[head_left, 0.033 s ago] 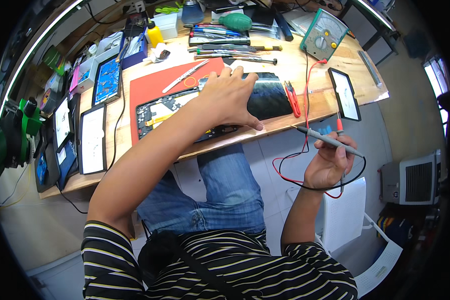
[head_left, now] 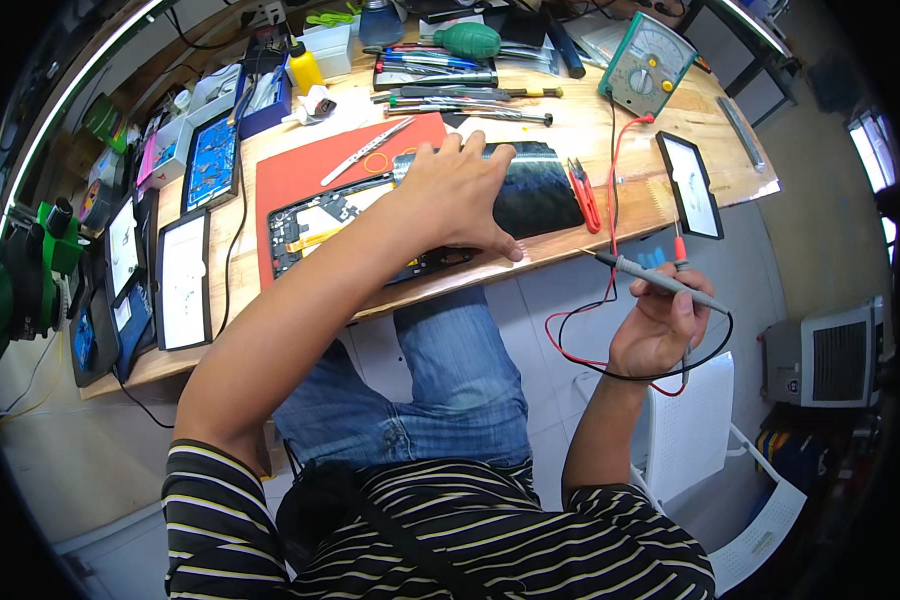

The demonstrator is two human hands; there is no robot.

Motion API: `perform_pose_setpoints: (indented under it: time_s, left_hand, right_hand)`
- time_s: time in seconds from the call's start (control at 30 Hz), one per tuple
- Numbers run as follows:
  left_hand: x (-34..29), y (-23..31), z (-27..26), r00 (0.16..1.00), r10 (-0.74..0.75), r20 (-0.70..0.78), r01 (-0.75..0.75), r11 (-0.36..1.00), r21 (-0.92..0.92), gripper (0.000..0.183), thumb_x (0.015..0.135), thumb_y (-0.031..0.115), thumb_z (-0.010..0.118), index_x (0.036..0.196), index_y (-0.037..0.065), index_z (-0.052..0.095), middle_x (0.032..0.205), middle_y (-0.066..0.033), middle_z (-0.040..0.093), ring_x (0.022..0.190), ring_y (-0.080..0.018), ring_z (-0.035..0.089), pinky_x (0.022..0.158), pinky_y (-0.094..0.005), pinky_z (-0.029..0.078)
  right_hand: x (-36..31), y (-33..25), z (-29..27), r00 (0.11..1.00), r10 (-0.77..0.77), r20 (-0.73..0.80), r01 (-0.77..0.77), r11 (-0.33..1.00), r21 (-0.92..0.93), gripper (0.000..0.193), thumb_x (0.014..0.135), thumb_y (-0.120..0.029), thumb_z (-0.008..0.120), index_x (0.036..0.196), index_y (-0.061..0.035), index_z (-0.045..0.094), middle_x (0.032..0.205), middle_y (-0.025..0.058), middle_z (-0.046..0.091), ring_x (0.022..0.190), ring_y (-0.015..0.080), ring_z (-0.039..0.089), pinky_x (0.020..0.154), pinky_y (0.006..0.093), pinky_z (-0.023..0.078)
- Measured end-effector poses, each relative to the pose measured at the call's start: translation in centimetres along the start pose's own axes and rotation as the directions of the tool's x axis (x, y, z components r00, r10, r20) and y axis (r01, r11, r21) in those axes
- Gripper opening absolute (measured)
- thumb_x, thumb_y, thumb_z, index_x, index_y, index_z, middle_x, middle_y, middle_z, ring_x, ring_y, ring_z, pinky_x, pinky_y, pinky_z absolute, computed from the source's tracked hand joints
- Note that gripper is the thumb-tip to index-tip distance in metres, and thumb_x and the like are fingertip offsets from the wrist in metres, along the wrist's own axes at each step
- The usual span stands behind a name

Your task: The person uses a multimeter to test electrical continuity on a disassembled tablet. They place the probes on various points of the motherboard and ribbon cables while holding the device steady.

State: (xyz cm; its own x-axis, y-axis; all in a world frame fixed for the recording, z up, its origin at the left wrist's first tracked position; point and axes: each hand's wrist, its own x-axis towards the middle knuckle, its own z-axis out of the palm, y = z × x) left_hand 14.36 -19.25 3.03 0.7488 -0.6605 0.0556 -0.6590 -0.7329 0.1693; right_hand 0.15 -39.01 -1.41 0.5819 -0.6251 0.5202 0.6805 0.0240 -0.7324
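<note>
Steady the black screen panel (head_left: 538, 195) beneath the splayed left hand (head_left: 460, 195), cannot tell if gripping; point multimeter probes (head_left: 638, 270), pinched in right hand (head_left: 658, 325), away from the opened tablet (head_left: 315, 218).

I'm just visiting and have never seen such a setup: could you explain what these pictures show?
There is no machine arm here: these are a person's bare hands. The view comes from a wide fisheye camera worn on the person's head, looking down, so straight edges bend.

On the pale wooden table lies a flat orange-red mat, with slim silver tweezers and an opened flat black device with exposed parts. Small red-handled cutters lie further right, and a green-framed meter with a dial stands beyond.

The left hand spreads over a glossy black panel; whether it grips it is unclear. The right hand holds two slender grey probes, one with a black collar, one with a red.
</note>
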Motion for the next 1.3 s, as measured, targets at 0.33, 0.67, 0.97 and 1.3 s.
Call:
perform_pose_setpoints:
  time_s: [0.33, 0.67, 0.97, 1.3]
  left_hand:
    - [1.9, -1.6, -1.4, 0.999, -0.019, -0.035, 0.015, 0.992, -0.123, 0.11, 0.059, 0.048, 0.081, 0.146, 0.003, 0.033, 0.124, -0.0296, 0.055, 0.117, -0.0426, 0.052, 0.101, -0.0454, 0.042]
    - [2.6, -3.2, -3.8, 0.998, 0.044, -0.054, -0.062, 0.915, -0.399, 0.108, 0.059, 0.051, 0.081, 0.138, -0.009, 0.037, 0.122, -0.0315, 0.056, 0.117, -0.0382, 0.056, 0.1, -0.0397, 0.045]
    - [7.0, -1.6, -2.6, 0.99, 0.121, 0.078, -0.108, 0.983, -0.15, 0.109, 0.052, 0.054, 0.083, 0.136, -0.004, 0.044, 0.118, -0.027, 0.061, 0.111, -0.0375, 0.061, 0.093, -0.0416, 0.05]
    - [8.5, -1.4, -0.7, 0.984, 0.106, 0.147, -0.09, 0.99, -0.107, 0.123, 0.053, 0.059, 0.082, 0.145, -0.006, 0.032, 0.127, -0.0319, 0.053, 0.122, -0.0437, 0.051, 0.103, -0.0436, 0.043]
  right_hand:
    - [2.7, 3.0, -1.9, 0.997, -0.013, -0.077, 0.014, 1.0, 0.015, 0.03, 0.098, -0.025, 0.047, 0.114, -0.0006, 0.052, 0.103, 0.0202, 0.066, 0.073, 0.0313, 0.072, 0.064, 0.0326, 0.055]
    - [2.8, 4.1, -1.8, 0.99, -0.02, -0.138, 0.015, 0.999, -0.036, 0.033, 0.098, -0.029, 0.049, 0.111, 0.0003, 0.055, 0.097, 0.0202, 0.067, 0.067, 0.0296, 0.07, 0.058, 0.0303, 0.054]
    - [3.1, 3.0, -2.5, 0.981, -0.048, -0.186, 0.037, 0.998, -0.058, 0.031, 0.097, -0.028, 0.051, 0.108, -0.0005, 0.059, 0.093, 0.0163, 0.068, 0.07, 0.0256, 0.068, 0.065, 0.0324, 0.051]
    - [2.8, 3.5, -2.3, 0.984, -0.048, -0.174, 0.034, 0.996, -0.085, 0.03, 0.097, -0.029, 0.05, 0.106, -0.0014, 0.058, 0.089, 0.018, 0.067, 0.065, 0.0225, 0.065, 0.062, 0.0303, 0.049]
